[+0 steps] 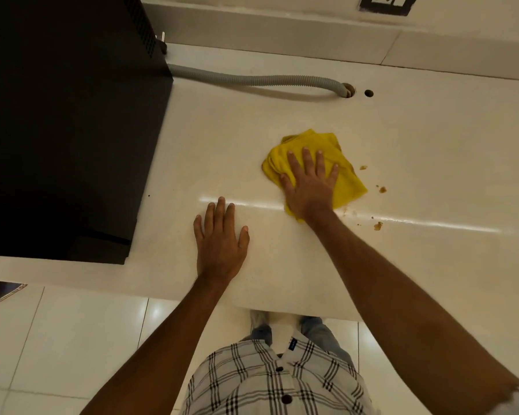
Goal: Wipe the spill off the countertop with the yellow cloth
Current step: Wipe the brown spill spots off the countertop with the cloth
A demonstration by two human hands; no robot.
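Right grip (309, 187) flat, pressing yellow cloth (346, 175).

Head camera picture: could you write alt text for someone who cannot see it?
Seen from above, a person's right hand presses a yellow cloth flat on a pale countertop, with brown spill spots just right of it. The left hand rests flat nearby; a black appliance and grey hose sit behind.
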